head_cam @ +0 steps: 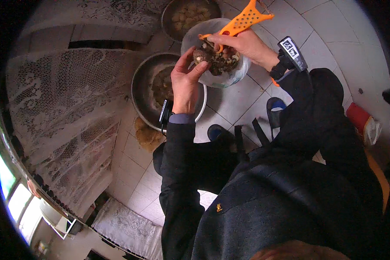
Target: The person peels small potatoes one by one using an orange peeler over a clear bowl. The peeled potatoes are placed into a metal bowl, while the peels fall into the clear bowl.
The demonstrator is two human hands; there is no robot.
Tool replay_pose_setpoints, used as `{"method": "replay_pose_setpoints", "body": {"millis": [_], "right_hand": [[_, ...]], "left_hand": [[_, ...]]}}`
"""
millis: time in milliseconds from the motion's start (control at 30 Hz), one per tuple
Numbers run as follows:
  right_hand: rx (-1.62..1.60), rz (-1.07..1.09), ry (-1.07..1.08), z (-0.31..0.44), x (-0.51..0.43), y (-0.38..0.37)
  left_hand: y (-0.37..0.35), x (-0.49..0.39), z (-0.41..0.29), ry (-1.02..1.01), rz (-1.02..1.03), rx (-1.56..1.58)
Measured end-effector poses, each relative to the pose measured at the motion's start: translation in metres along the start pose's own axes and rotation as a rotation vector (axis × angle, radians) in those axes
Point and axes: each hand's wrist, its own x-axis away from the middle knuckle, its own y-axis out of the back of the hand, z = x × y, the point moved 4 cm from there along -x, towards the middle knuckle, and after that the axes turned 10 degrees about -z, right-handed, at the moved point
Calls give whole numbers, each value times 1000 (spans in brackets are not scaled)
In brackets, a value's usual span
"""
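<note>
My left hand (187, 79) holds a small brown root vegetable (200, 57) between thumb and fingers; a pale spot shows on its skin. In my right hand (245, 44) is an orange plastic peeler (245, 21) with a perforated handle, its head close to the vegetable. Both hands are above a bin or bowl lined with a translucent bag (195, 32), which holds dark peelings (222, 66) with pale bits. Left of it, partly behind my left hand and wrist, stands a metal basin (136, 94) with murky contents.
A second round pan (165, 24) with pale peeled pieces stands beyond the bag. A brownish bundle (146, 135) lies on the tiled floor by the basin. Lace cloth (68, 107) covers furniture at the left. My slippers (274, 109) are below, and a red object (357, 117) lies at the right.
</note>
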Motion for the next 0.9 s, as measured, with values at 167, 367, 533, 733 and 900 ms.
{"method": "replay_pose_setpoints", "body": {"millis": [167,367,533,733,900], "right_hand": [[-130,91,62,17,6,3],[-315,86,-154,8,8,0],[-385,69,-184,5,10,-4],[-449,64,-225,2,8,-5],[-438,74,-236,-2,6,-4]], "left_hand": [[-8,0,-2,-97,112,-5],[-5,-4,1,-25,-6,193],[-9,-6,4,-90,-62,200],[-12,-7,6,-85,-50,155],[-14,-7,11,-55,-49,58]]}}
